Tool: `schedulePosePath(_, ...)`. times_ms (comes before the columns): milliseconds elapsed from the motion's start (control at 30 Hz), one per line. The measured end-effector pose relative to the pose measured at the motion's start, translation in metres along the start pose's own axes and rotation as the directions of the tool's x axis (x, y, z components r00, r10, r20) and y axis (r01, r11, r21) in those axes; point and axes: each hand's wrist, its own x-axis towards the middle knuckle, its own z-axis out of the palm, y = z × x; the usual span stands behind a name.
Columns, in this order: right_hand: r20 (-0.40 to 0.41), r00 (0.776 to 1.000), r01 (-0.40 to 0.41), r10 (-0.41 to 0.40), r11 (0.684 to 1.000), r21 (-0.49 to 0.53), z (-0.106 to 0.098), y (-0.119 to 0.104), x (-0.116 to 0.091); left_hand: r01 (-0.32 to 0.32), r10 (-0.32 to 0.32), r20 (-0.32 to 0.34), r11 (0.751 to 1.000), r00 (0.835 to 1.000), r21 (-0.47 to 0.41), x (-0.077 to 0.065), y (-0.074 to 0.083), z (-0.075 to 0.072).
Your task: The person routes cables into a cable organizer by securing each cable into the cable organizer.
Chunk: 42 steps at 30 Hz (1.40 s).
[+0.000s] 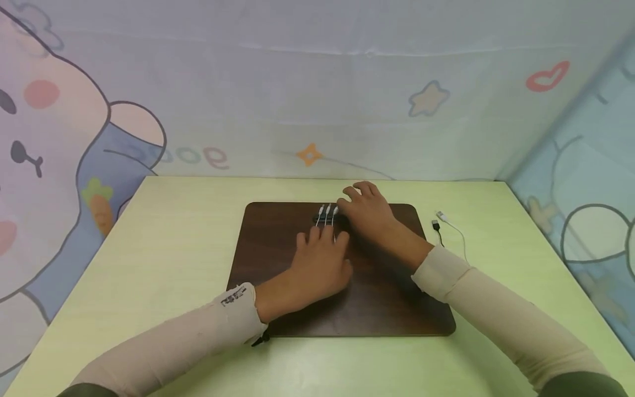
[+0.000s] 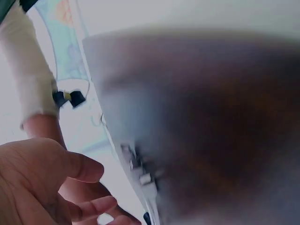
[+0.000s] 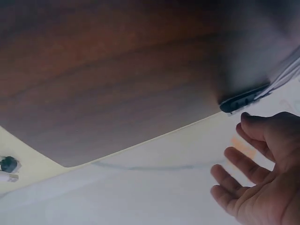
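A dark cable clip [image 3: 239, 101] sits near the far edge of a dark brown wooden board [image 1: 392, 309]. Several white cables [image 1: 326, 218] run through it, their slim plugs pointing away from me. My left hand [image 1: 321, 267] is over the board just in front of the clip, fingers spread and loosely bent near the cables; whether the fingertips touch them I cannot tell. Beside the clip's right end hovers my right hand [image 1: 369, 209], its fingers loosely bent with nothing between them in the right wrist view. The cables' near ends are hidden under the left hand.
Right of the board, a white USB cable [image 1: 442, 215] and a black USB plug [image 1: 436, 225] lie on the pale table [image 1: 188, 231]. A cartoon-printed cloth [image 1: 278, 99] stands behind the table and along its sides.
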Motion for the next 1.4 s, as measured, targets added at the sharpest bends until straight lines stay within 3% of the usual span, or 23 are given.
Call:
schedulePosePath(233,0.062,0.989,-0.140,0.136,0.987,0.074,-0.016,0.000,-0.019,0.010,-0.009,0.036,0.999,0.999,-0.052,0.023,-0.006,-0.011)
schedulePosePath(467,0.060,0.979,-0.198,0.194,0.978,0.066,-0.029,-0.007,-0.039,0.001,0.010,0.120,0.996,0.993,-0.092,0.042,-0.008,-0.015)
schedulePosePath(600,0.056,0.978,-0.206,0.203,0.977,0.055,-0.035,-0.013,-0.052,-0.026,0.043,0.172,0.995,0.984,-0.100,0.054,-0.010,-0.014)
schedulePosePath(833,0.136,0.955,-0.273,0.263,0.960,0.062,-0.040,-0.015,-0.075,-0.094,0.119,0.255,0.990,0.960,-0.109,0.076,-0.017,-0.012)
schedulePosePath(1200,0.145,0.938,-0.327,0.314,0.941,0.080,-0.045,-0.015,-0.118,-0.182,0.185,0.270,0.983,0.945,-0.035,0.099,-0.014,-0.015)
schedulePosePath(1400,0.150,0.924,-0.367,0.351,0.925,0.097,-0.048,-0.016,-0.141,-0.213,0.196,0.257,0.976,0.946,0.039,0.116,-0.006,-0.012)
